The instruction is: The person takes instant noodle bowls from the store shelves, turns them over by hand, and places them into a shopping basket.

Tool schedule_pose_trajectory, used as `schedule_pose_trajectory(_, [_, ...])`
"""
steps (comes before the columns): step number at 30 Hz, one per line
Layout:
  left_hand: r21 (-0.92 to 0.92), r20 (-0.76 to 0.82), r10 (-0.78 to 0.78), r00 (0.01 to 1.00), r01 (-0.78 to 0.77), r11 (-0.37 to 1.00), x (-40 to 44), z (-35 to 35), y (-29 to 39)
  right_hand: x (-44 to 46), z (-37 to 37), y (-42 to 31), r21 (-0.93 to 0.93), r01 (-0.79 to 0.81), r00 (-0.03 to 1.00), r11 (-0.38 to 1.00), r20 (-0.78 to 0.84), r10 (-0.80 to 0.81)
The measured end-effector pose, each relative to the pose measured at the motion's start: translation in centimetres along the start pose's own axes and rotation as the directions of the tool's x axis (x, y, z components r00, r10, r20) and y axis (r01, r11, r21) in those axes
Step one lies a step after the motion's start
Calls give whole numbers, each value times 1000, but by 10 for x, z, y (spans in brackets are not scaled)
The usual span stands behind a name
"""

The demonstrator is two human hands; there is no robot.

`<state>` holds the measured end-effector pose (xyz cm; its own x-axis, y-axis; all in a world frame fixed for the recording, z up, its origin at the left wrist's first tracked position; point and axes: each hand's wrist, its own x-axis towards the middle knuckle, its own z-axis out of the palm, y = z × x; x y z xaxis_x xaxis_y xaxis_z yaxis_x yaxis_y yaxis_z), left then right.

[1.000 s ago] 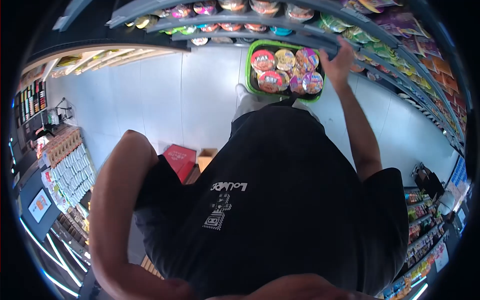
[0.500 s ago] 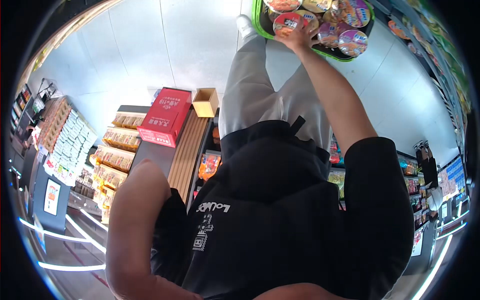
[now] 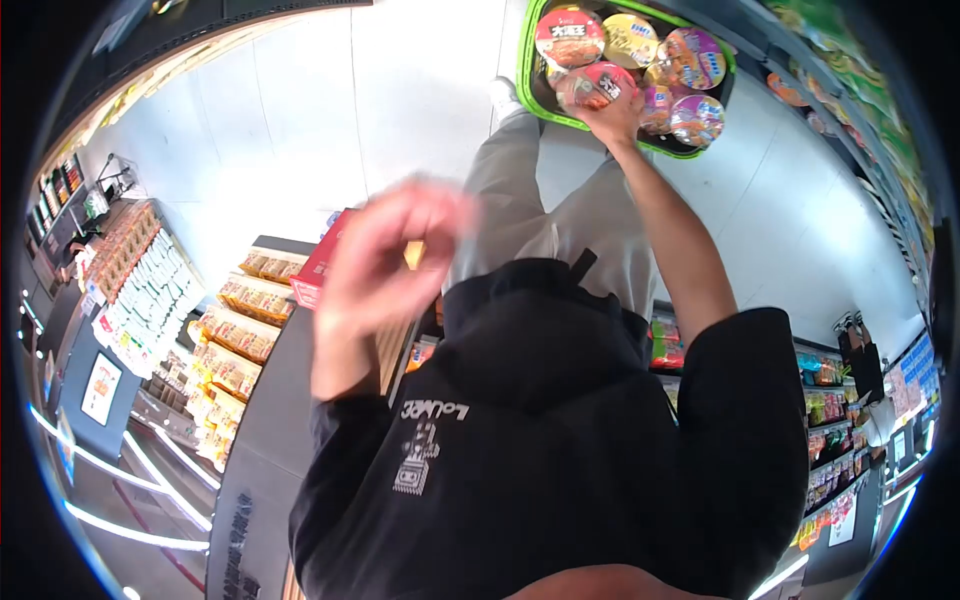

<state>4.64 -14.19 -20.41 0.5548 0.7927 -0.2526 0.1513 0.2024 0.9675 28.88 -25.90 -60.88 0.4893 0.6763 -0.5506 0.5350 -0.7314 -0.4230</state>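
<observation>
My right hand grips a red-lidded instant noodle bowl at the near edge of a green-rimmed black basket. Its fingers are partly hidden behind the bowl. In the basket lie another red noodle bowl, a yellow-lidded bowl and several purple ones. My left hand is in the air at the left, over the counter side and away from the basket. Its fingers look curved, but motion smears them, and no object shows in it.
A red box is partly hidden behind my left hand on the dark counter. Racks of packaged food stand at the left. Shelves of goods line the right. Pale tiled floor surrounds my legs.
My left hand has risen into view from the lower left. My right hand has closed round the red noodle bowl and shifted it toward my body; the basket appears slightly lower in view.
</observation>
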Motion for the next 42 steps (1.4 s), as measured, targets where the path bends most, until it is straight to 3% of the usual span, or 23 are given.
schedule_pose_trajectory(1, [142,93,-395,914,381,914,9,-4,-20,5,-16,6,246,146,989,958,-26,-144])
schedule_pose_trajectory(2, [312,-36,-326,945,320,895,13,14,-42,0,-52,-5,238,177,984,955,-57,-168])
schedule_pose_trajectory(3, [451,-34,-152,988,151,880,19,25,-60,-27,-105,-24,567,75,985,820,87,-150])
schedule_pose_trajectory(4, [580,-12,19,1000,-9,815,23,37,-66,-57,-156,-40,804,-84,954,588,236,-187])
schedule_pose_trajectory(6, [561,-7,134,991,-107,821,33,65,-53,-95,-240,-47,914,-118,875,389,281,-394])
schedule_pose_trajectory(7, [541,0,211,977,-178,822,38,77,-41,-113,-275,-58,918,-79,876,389,250,-412])
schedule_pose_trajectory(8, [487,78,198,977,-211,848,43,87,-18,-133,-307,-67,963,-255,860,83,266,-436])
schedule_pose_trajectory(9, [446,120,314,942,-334,831,46,96,1,-149,-335,-75,882,-414,839,-226,274,-470])
schedule_pose_trajectory(11, [343,209,548,810,-585,735,54,114,28,-165,-371,-76,909,-394,756,-132,239,-609])
schedule_pose_trajectory(12, [342,214,570,793,-608,717,55,125,40,-167,-381,-71,924,-375,739,-72,252,-625])
schedule_pose_trajectory(13, [329,210,645,734,-675,661,56,136,54,-188,-396,-94,979,-186,793,-86,98,-601])
schedule_pose_trajectory(14, [317,209,713,669,-737,598,57,145,67,-194,-401,-97,983,-159,788,-93,69,-611])
schedule_pose_trajectory(16, [325,195,759,621,-771,547,55,157,91,-204,-407,-97,875,-329,793,-355,52,-607])
schedule_pose_trajectory(18, [298,208,744,634,-766,569,55,162,111,-226,-423,-113,852,-325,766,-410,-17,-643])
schedule_pose_trajectory(20, [306,215,758,617,-779,547,56,165,118,-237,-432,-123,951,-33,882,-306,-116,-456])
schedule_pose_trajectory(21, [292,228,760,609,-787,543,57,165,120,-242,-434,-125,960,-10,917,-279,-102,-385])
schedule_pose_trajectory(24, [289,238,776,584,-805,518,59,165,127,-234,-425,-110,911,-129,858,-393,-96,-504])
schedule_pose_trajectory(27, [250,268,779,567,-822,512,57,165,134,-235,-422,-113,893,-186,887,-410,-27,-461])
schedule_pose_trajectory(33, [206,299,758,579,-815,541,55,162,154,-240,-422,-125,875,-205,769,-439,-134,-625])
schedule_pose_trajectory(39, [266,309,739,598,-801,537,56,153,159,-235,-421,-133,847,-199,789,-492,-160,-593])
schedule_pose_trajectory(40, [315,319,747,583,-809,497,57,150,161,-233,-428,-137,856,-177,776,-485,-182,-604])
schedule_pose_trajectory(41, [292,290,713,639,-768,570,53,150,161,-237,-434,-140,887,-55,782,-459,-248,-572])
schedule_pose_trajectory(42, [350,302,704,643,-761,545,50,147,165,-239,-440,-141,901,69,779,-428,-316,-542])
